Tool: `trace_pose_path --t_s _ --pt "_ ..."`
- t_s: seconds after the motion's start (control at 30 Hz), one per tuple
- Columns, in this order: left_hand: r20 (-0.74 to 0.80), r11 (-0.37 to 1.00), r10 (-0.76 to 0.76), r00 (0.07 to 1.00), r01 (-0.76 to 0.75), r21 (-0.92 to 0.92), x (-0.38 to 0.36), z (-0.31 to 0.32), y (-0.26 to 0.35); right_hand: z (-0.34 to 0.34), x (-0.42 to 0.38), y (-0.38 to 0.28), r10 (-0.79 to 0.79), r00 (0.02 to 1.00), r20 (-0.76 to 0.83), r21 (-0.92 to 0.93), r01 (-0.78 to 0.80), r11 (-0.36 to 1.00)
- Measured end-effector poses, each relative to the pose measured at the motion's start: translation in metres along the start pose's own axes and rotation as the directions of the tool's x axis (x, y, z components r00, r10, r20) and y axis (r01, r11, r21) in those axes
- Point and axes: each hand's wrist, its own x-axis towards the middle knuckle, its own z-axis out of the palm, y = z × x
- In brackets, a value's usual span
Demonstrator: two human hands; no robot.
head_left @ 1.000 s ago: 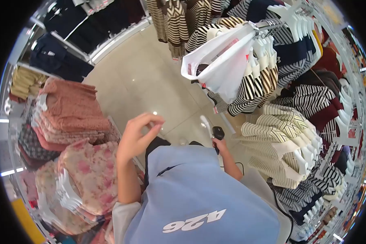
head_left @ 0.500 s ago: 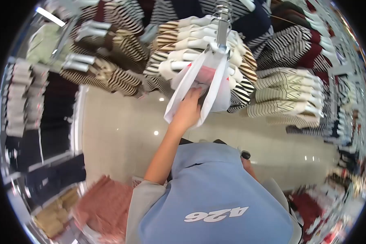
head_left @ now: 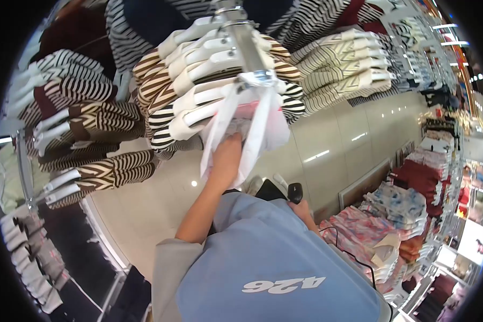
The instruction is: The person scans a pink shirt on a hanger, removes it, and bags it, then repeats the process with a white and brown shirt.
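Observation:
A white plastic bag [head_left: 273, 131] hangs by its handles from the end of a metal rail [head_left: 247, 45]. Something pale grey and something red show through its opening. My left hand [head_left: 228, 158] reaches in between the handles, its fingertips hidden inside. At my right side, my right hand [head_left: 301, 208] is closed around a black handheld device [head_left: 294, 192] with a rounded head. A thin black cable [head_left: 354, 258] runs beside my right arm. Right behind the bag, cream, brown-striped and black-striped knit tops [head_left: 185, 102] hang on white hangers [head_left: 206, 70].
More striped garments [head_left: 126, 169] hang on the left, and pale green striped ones [head_left: 341, 72] at the right. Pink and blue patterned clothes [head_left: 359, 228] fill a rack behind on the right. Dark garments [head_left: 64, 236] hang at lower left. Shiny tiles [head_left: 327, 142] cover the floor.
My view has turned to the right, showing more of the right-hand racks. My left hand has gone deeper into the bag. My right hand with the black device shows more fully.

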Motion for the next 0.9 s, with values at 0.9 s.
trace_pose_path --t_s 0.9 --pt "-0.502 0.228 0.169 0.848 -0.529 -0.817 -0.148 -0.045 0.216 0.06 -0.079 0.299 0.264 0.965 0.005 0.993 0.026 -0.113"
